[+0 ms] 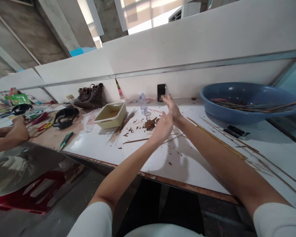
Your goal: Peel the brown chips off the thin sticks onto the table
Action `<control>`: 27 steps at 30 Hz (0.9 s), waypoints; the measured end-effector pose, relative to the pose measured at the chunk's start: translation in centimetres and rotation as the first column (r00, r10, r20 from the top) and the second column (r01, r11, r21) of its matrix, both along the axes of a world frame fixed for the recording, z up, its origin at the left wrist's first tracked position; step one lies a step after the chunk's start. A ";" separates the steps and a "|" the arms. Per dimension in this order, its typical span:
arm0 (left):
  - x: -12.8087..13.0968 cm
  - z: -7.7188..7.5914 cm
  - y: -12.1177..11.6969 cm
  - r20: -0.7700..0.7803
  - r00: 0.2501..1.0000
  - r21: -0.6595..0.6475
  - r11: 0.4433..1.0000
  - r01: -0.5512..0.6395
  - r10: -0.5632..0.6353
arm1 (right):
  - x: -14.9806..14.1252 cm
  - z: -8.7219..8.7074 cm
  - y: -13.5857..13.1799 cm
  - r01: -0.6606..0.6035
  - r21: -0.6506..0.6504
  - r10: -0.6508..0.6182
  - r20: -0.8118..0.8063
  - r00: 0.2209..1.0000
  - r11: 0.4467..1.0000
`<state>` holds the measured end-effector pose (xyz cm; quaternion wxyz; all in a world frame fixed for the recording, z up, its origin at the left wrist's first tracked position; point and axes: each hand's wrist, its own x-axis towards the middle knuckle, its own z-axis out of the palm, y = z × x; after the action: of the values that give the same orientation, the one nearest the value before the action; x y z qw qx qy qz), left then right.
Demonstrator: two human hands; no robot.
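Observation:
My left hand (pixel 164 126) and my right hand (pixel 173 110) meet above the white tabletop, palms turned toward each other. The right hand's fingers stretch out toward the upright phone (pixel 161 92). The left hand's fingers are extended and partly hidden against the right hand; no held thing is visible between them. Just left of the hands lies a crumbly brown clump (pixel 150 124) with dark bits scattered around it. Below them a thin brown stick (pixel 136 141) lies on the table. A clear plastic bottle (pixel 142 102) stands behind the clump.
A blue basin (pixel 239 113) with thin sticks stands right; more sticks (pixel 217 138) and a black packet (pixel 236 131) lie before it. Left are a cream tub (pixel 111 115), stick bundle (pixel 122 126), green-handled tools (pixel 66 141) and brown handbag (pixel 91 96). A co-worker's arm (pixel 13 131) rests farther left.

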<state>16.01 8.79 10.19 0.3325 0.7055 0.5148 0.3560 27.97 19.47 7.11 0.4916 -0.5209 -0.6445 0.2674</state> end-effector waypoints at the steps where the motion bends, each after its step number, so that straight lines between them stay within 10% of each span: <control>1: -1.4 0.1 -0.2 -0.071 0.996 0.032 0.998 0.046 -0.044 | 0.6 0.1 0.2 0.051 -0.039 -0.049 0.051 0.997 0.998; 8: -12.0 -5.0 -0.9 -0.568 0.823 0.267 0.950 0.160 0.021 | 1.8 1.1 -1.0 0.027 -0.024 -0.019 0.270 0.963 0.999; 14: -15.4 -10.7 -3.4 -0.791 0.610 0.211 0.956 0.206 0.044 | 0.8 1.3 -2.1 -0.007 0.003 0.005 0.412 0.911 1.000; 27: -15.9 -11.8 -5.6 -0.774 0.626 0.298 0.926 0.234 0.091 | -4.0 3.2 -8.8 -0.164 -0.118 0.200 0.683 0.702 0.979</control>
<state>0.12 3.15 -1.63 -0.0470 0.8589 0.5013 0.0938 23.99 10.68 10.33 0.1739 -0.5284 -0.8228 0.1163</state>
